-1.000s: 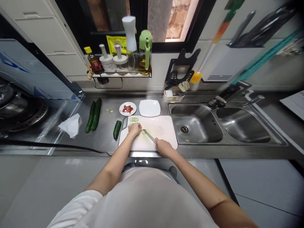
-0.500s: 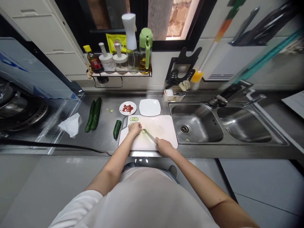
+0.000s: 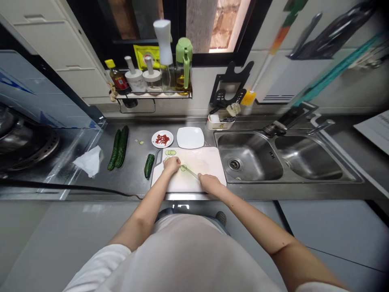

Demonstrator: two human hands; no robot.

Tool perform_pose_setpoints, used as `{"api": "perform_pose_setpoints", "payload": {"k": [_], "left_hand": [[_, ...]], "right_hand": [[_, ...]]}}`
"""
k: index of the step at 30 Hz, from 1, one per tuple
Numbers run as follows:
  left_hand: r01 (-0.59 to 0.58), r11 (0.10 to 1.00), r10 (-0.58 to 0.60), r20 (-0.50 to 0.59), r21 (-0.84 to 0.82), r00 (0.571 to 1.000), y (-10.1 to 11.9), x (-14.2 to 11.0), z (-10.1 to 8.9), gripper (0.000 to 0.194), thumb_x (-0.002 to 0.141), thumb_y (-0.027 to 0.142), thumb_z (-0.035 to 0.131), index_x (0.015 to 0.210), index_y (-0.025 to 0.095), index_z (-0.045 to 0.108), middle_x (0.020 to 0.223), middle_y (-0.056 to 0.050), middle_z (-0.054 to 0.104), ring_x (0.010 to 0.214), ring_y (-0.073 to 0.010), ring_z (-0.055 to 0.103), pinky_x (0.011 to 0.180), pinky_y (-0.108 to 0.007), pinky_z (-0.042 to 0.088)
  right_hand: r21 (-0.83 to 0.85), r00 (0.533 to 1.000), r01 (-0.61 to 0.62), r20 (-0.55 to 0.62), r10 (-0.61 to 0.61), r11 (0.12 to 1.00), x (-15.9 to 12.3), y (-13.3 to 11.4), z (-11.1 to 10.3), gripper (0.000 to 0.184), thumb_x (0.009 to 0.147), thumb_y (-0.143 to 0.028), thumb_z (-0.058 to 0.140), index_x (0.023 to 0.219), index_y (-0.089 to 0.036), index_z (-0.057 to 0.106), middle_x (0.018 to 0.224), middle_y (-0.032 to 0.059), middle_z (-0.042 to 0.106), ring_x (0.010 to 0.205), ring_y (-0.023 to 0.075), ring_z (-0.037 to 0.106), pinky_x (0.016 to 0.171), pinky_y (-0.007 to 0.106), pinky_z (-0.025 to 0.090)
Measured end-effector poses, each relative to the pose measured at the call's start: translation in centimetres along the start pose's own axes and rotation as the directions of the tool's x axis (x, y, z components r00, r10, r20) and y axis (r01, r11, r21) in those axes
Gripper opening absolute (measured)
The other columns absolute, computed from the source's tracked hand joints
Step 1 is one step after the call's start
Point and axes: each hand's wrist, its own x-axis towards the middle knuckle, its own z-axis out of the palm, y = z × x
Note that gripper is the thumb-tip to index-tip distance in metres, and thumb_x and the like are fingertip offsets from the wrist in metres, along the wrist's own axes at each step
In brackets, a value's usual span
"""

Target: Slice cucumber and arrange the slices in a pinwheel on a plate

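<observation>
Your right hand (image 3: 209, 184), nearest your body, is closed around the handle of the knife (image 3: 192, 173); its blade slants forward and left over the cutting board (image 3: 212, 168). For sound work, that grip should be firm but unforced, with the blade low and near flat so the tip steadies the thin round without tearing it. The cucumber slice (image 3: 183, 168) lies at the blade's tip, on the board, just to the right of your left hand (image 3: 172, 164). The left fingers are drawn in, thumb and forefinger close together beside the slice; at this size, whether they pinch a sliver of it cannot be confirmed. Judged as practice, those fingertips should sit curled back from the edge, and any contact should be light, since a slice so thin would likely bend or stick to the steel. Left of the board, the cut cucumber piece (image 3: 148, 166) lies on the counter. Beyond your left hand, cucumber slices (image 3: 170, 153) overlap near the board's far left corner. Past the far edge stand the plate of red pieces (image 3: 154, 140) and, to its right, the square white plate (image 3: 190, 138).
</observation>
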Motion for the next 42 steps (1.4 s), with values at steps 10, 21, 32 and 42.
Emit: {"api": "perform_pose_setpoints", "payload": {"k": [10,21,32,42], "left_hand": [[0.005,1.0,-0.005,0.003,-0.011,1.0,0.16,-0.14,-0.07,0.01,0.075,0.03,0.067,0.084,0.027,0.065,0.097,0.001,0.072,0.103,-0.0208,0.06,0.094,-0.035,0.037],[0.008,1.0,-0.008,0.005,0.01,1.0,0.18,-0.05,-0.12,0.012,0.075,0.031,0.067,0.086,0.026,0.066,0.098,-0.001,0.072,0.102,-0.0209,0.061,0.095,-0.036,0.037],[0.004,1.0,-0.004,0.005,0.015,1.0,-0.07,0.26,0.12,0.014,0.074,0.032,0.067,0.087,0.027,0.066,0.098,-0.001,0.072,0.102,-0.0215,0.062,0.095,-0.037,0.037],[-0.002,1.0,0.002,-0.004,0.016,1.0,-0.17,0.44,0.32,0.013,0.074,0.03,0.067,0.087,0.026,0.066,0.098,-0.001,0.072,0.103,-0.0214,0.061,0.094,-0.037,0.037]], "right_hand": [[-0.035,1.0,0.007,-0.005,-0.007,0.999,-0.06,0.26,0.08,0.035,0.089,-0.008,0.038,0.121,-0.014,0.052,0.107,0.019,0.067,0.104,0.0257,0.065,0.081,0.034,0.047],[-0.028,1.0,0.011,-0.003,-0.012,1.0,-0.06,-0.16,-0.13,0.034,0.09,-0.007,0.038,0.12,-0.013,0.052,0.107,0.0189,0.067,0.103,0.0257,0.065,0.078,0.033,0.048],[-0.034,1.0,0.006,0.002,-0.006,0.999,0.05,0.1,0.11,0.036,0.088,-0.008,0.038,0.121,-0.014,0.053,0.108,0.0189,0.067,0.102,0.0259,0.065,0.078,0.033,0.048],[-0.003,1.0,-0.002,0.004,0.002,1.0,-0.13,0.13,0.47,0.035,0.088,-0.008,0.039,0.12,-0.014,0.053,0.107,0.019,0.067,0.102,0.0268,0.065,0.077,0.033,0.047]]}}
